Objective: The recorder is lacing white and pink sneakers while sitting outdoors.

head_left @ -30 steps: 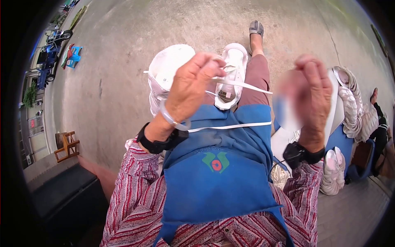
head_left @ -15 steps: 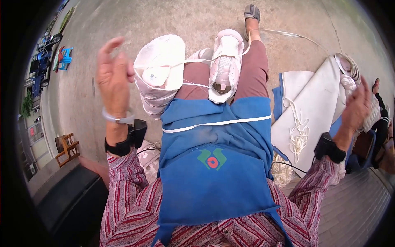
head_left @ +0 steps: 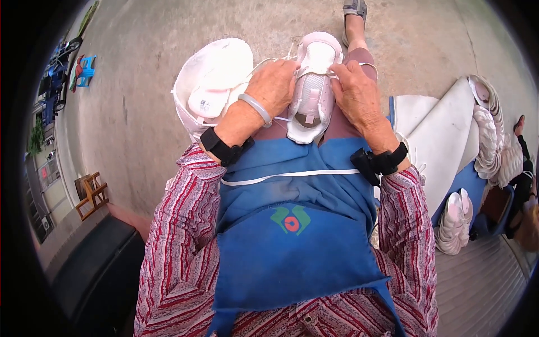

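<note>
A pale pink and white shoe (head_left: 312, 95) rests upright between my thighs, toe pointing away from me. A white shoelace (head_left: 318, 71) crosses it near the toe end, with loose lengths out on both sides. At the shoe's left edge my left hand (head_left: 274, 84) is closed, fingertips pinched at the lace. My right hand (head_left: 359, 96) is closed too, thumb and forefinger pinching at the right edge beside the lace. The exact grip is partly hidden by the fingers. Left of the shoe, a stack of similar white shoe pieces (head_left: 216, 62) lies against my leg.
A blue apron (head_left: 292, 253) covers my lap, a white strap across it. To the right lie a white sheet (head_left: 443, 135), stacked pale shoe pieces (head_left: 488, 135) and a pair of white shoes (head_left: 455, 219). A wooden stool (head_left: 91, 195) and blue stool (head_left: 85, 71) stand left. Another person sits far right.
Both hands have come inward from wide apart to the two sides of the shoe, and their fingers have closed there. The loose lace has shifted. My far foot has moved slightly forward.
</note>
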A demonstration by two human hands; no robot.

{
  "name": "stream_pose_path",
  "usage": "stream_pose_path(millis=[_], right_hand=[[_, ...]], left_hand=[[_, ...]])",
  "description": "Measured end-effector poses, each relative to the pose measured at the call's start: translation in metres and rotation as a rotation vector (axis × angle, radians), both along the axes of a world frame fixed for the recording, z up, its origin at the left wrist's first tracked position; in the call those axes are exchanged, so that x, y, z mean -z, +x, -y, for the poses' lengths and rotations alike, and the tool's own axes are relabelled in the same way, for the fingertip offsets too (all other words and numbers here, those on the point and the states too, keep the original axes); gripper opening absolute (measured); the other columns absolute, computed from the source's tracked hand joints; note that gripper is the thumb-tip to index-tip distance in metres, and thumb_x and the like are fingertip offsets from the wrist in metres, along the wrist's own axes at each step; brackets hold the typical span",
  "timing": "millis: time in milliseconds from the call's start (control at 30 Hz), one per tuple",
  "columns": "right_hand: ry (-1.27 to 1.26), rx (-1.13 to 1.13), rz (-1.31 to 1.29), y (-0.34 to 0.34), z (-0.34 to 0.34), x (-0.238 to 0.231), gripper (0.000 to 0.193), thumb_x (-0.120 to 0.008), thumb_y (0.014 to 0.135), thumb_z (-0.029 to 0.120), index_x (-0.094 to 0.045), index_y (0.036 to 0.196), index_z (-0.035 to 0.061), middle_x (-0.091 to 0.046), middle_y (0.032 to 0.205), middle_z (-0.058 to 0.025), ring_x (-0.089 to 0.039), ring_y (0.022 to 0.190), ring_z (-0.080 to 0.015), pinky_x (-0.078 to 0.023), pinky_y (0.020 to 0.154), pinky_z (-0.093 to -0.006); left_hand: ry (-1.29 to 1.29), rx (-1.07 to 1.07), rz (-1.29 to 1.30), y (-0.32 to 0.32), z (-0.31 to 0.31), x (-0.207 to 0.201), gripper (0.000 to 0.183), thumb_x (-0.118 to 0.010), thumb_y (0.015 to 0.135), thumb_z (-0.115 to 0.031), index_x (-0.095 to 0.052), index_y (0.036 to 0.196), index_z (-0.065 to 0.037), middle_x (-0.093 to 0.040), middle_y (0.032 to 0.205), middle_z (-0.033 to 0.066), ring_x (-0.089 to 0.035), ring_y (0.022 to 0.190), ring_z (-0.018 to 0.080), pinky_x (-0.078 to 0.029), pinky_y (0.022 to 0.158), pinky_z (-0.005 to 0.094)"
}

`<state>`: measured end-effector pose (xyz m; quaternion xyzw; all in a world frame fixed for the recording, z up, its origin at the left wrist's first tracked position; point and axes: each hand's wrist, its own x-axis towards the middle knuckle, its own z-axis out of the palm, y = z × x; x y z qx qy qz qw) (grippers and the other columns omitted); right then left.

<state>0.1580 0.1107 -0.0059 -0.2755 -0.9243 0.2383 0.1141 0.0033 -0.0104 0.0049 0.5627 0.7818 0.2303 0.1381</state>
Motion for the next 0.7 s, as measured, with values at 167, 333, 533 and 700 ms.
stream_pose_path(millis=[167, 333, 533, 700], right_hand=[[-0.013, -0.078, -0.053, 0.001, -0.002, -0.002, 0.012, -0.057, 0.078, 0.013, -0.06, 0.087, 0.0064, -0.055, 0.086, -0.0127, -0.06, 0.073, -0.0338, -0.048, 0.063, -0.0433], [0.013, -0.144, 0.057, 0.002, -0.001, -0.012, 0.012, -0.057, 0.079, 0.015, -0.06, 0.086, 0.0054, -0.056, 0.087, -0.011, -0.06, 0.077, -0.0312, -0.048, 0.066, -0.041], [0.094, -0.116, 0.044, -0.003, -0.001, -0.009, 0.01, -0.055, 0.078, 0.012, -0.059, 0.084, 0.0043, -0.055, 0.083, -0.0113, -0.061, 0.073, -0.0303, -0.049, 0.062, -0.0405], [0.198, -0.102, -0.083, -0.009, -0.005, -0.009, 0.005, -0.055, 0.078, 0.011, -0.056, 0.08, 0.006, -0.053, 0.079, -0.0084, -0.06, 0.07, -0.0265, -0.049, 0.057, -0.0363]], left_hand=[[-0.083, 0.049, 0.052, -0.002, 0.003, 0.002, 0.017, -0.051, 0.084, -0.013, -0.058, 0.093, 0.0, -0.061, 0.084, 0.0181, -0.058, 0.081, 0.0351, -0.046, 0.072, 0.041], [-0.136, 0.037, 0.048, -0.001, 0.005, 0.001, 0.015, -0.051, 0.084, -0.015, -0.057, 0.086, -0.002, -0.061, 0.079, 0.0176, -0.058, 0.075, 0.0354, -0.046, 0.068, 0.0416], [-0.096, 0.034, 0.002, -0.004, 0.0, 0.004, 0.013, -0.051, 0.083, -0.015, -0.057, 0.082, -0.003, -0.06, 0.076, 0.0169, -0.058, 0.071, 0.0354, -0.046, 0.064, 0.0425], [0.066, 0.023, -0.132, -0.017, -0.006, 0.002, 0.01, -0.051, 0.08, -0.013, -0.056, 0.078, -0.004, -0.059, 0.071, 0.0159, -0.058, 0.069, 0.0346, -0.046, 0.061, 0.0434]])
